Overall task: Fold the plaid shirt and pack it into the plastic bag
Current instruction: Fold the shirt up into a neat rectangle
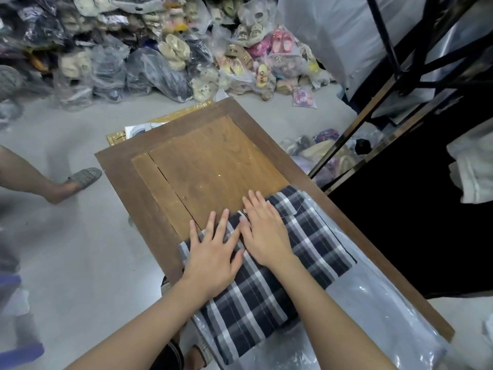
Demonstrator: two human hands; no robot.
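Observation:
A folded plaid shirt (269, 295), dark blue with white and grey stripes, lies on the near end of a wooden table (202, 161). It rests on a clear plastic bag (373, 303) that spreads out to its right and under it. My left hand (213, 252) lies flat on the shirt's far left corner, fingers spread, fingertips reaching onto the bare wood. My right hand (264, 231) presses flat beside it on the shirt's far edge. Neither hand grips anything.
A person's leg in a grey slipper (85, 177) stands on the floor left of the table. Bagged shoes (170, 49) are heaped along the back. A black metal rack (400, 76) rises on the right. Flat boards (138, 129) lean behind the table.

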